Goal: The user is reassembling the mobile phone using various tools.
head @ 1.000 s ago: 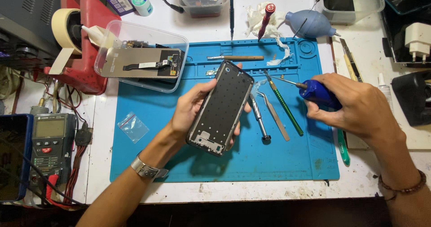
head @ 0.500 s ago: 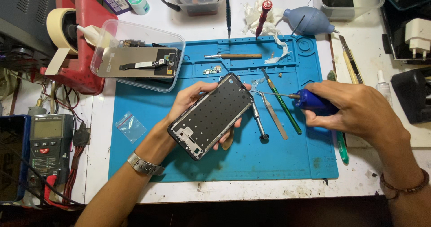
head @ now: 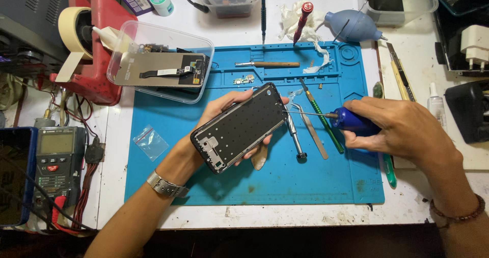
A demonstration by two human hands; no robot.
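Left hand point(head: 219, 116) grips the black phone frame point(head: 239, 127) tilted above the blue mat point(head: 316, 181). Right hand point(head: 402, 130) is closed round a blue-handled screwdriver point(head: 351, 120), tip at the frame's right edge; seating that tip looks to need a steady frame.

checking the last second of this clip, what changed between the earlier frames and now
The left hand has tilted the phone frame from near upright to slanting. The right hand has brought the blue-handled screwdriver in, tip at the frame's upper right edge. Both grips, and the loose tools on the blue mat, are unchanged.
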